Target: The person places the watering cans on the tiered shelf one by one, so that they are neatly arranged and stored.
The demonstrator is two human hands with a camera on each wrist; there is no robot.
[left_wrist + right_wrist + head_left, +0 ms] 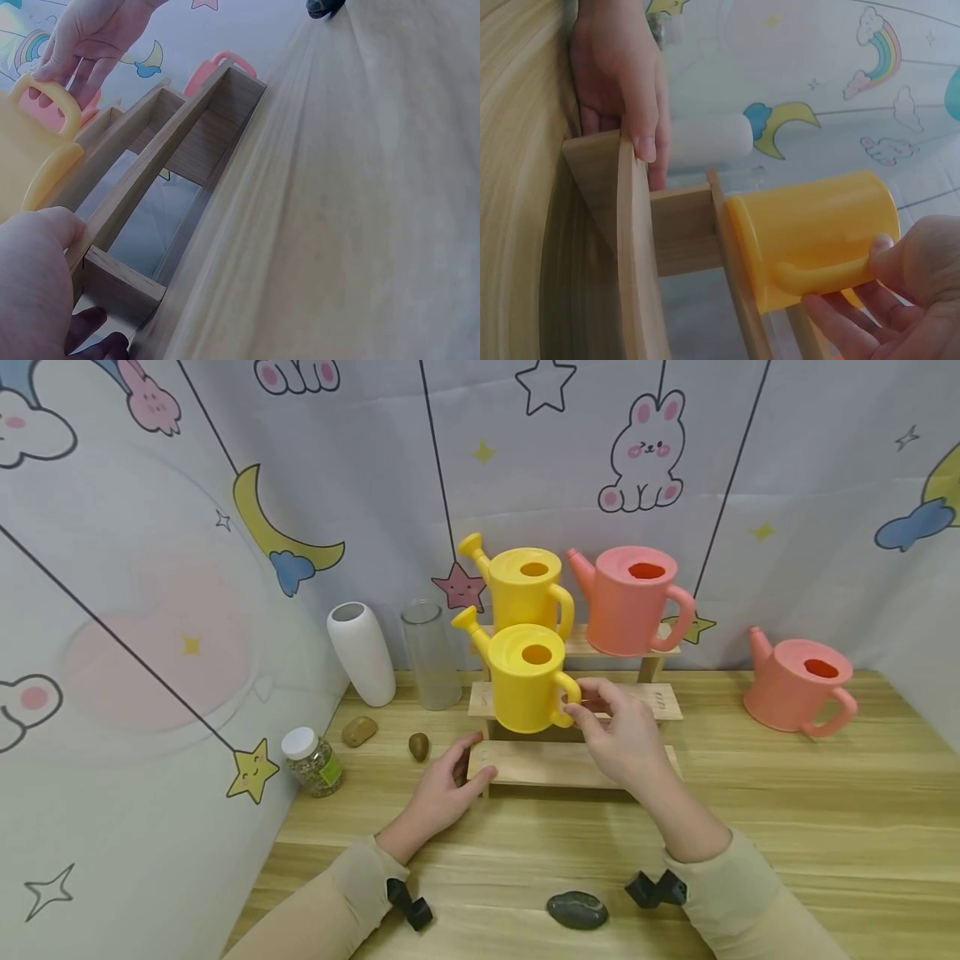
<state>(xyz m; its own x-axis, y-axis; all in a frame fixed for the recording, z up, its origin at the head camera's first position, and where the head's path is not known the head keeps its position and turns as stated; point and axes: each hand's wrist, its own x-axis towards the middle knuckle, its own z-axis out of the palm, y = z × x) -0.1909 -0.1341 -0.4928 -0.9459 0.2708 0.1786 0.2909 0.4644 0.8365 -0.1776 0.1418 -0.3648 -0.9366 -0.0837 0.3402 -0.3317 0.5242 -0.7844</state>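
My right hand point(626, 739) pinches the handle of a yellow watering can point(521, 697) between thumb and fingers. The can stands upright at the left part of the middle step of a three-step wooden stand point(555, 764), its base right at that step in the right wrist view. My left hand point(442, 785) grips the left end of the lowest step, thumb on top and the other fingers around the side. Behind, on the top step, are a second yellow watering can point(522, 589) and a pink watering can point(626, 610).
Another pink watering can point(783, 693) stands on the table at the right. To the left are a white vase point(363, 656), a clear glass vase point(431, 660), a lidded jar point(315, 768) and two stones point(360, 731). A dark stone point(577, 910) lies near the front.
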